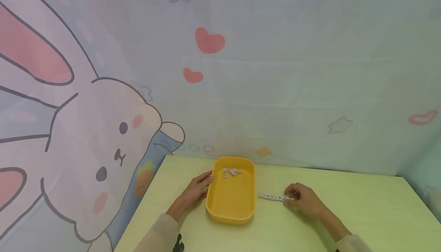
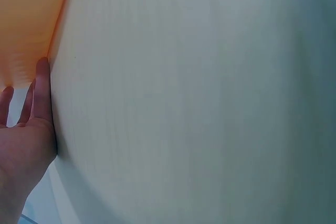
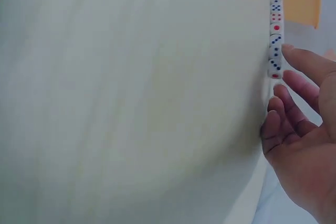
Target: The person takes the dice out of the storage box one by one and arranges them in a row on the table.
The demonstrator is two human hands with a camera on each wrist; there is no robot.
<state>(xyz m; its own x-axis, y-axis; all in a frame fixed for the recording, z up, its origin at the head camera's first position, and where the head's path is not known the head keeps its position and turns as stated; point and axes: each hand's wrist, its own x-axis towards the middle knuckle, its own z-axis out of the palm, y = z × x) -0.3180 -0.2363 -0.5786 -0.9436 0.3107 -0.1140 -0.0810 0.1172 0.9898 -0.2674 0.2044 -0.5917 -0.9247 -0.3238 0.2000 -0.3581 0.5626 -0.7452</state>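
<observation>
A yellow tray (image 1: 231,202) stands on the table, its long sides running away from me. My left hand (image 1: 193,191) rests against the tray's left side, fingers mostly straight and tips at the rim; the left wrist view shows these fingers (image 2: 42,93) touching the orange-looking wall. Right of the tray, white dice (image 1: 272,197) with red and blue dots lie in one straight row. At the row's right end, my right hand (image 1: 304,200) pinches with thumb and index finger. In the right wrist view, fingertips lie along the end dice (image 3: 275,61); other fingers curl loosely.
Several loose dice (image 1: 231,172) lie at the far end inside the tray. The light green table (image 1: 361,202) meets a printed cloth backdrop (image 1: 275,72) along its back edge. A small black object (image 1: 178,244) shows by the left sleeve.
</observation>
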